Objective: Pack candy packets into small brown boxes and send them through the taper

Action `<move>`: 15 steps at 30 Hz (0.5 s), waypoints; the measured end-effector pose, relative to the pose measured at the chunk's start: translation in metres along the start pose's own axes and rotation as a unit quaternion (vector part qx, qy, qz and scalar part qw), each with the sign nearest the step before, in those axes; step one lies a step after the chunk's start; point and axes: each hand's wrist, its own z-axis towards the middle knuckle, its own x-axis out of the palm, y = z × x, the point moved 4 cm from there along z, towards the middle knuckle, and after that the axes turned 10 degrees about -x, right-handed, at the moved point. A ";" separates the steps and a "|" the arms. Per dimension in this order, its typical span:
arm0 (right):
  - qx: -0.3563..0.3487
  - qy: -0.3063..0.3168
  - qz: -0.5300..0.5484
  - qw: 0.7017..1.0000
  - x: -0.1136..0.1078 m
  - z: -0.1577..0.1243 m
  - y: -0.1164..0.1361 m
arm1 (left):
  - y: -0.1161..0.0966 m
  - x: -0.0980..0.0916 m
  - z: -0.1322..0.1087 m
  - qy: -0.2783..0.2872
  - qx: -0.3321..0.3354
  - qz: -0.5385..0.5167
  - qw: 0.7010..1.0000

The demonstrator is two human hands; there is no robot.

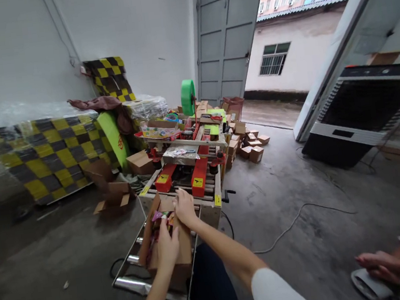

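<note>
An open cardboard box [183,249] sits on the roller conveyor in front of me, its flaps raised. Inside lie small colourful wrapped packets [156,217], partly hidden by my hands. My left hand [168,245] reaches over the opening, fingers extended against the contents and thumb apart. At the far right corner of the box, my right hand [185,208] has its fingers bent over a flap, gripping it. Just beyond the box stands a carton-sealing machine [199,179] with red belt covers and a green tape roll [188,98] on top.
Rollers [133,285] show at the conveyor's near end. Small closed cartons [257,153] are heaped right of the machine. An empty open carton [113,199] lies on the left floor. A cable [299,220] crosses the right floor near an air cooler [366,110]. Another person's hand [376,260] is lower right.
</note>
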 end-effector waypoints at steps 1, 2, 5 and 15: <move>0.026 0.002 0.017 1.000 0.003 -0.016 0.002 | -0.004 0.003 -0.004 -0.019 0.002 -0.012 1.000; 0.045 0.011 0.036 0.998 0.007 -0.033 0.004 | -0.009 0.004 -0.009 -0.037 0.012 -0.028 0.999; 0.060 0.043 0.052 0.996 0.007 -0.073 0.018 | -0.025 -0.005 -0.025 -0.080 0.051 -0.060 0.994; 0.049 0.107 -0.018 0.993 -0.002 -0.076 0.035 | -0.014 -0.114 0.039 -0.066 0.029 -0.099 0.992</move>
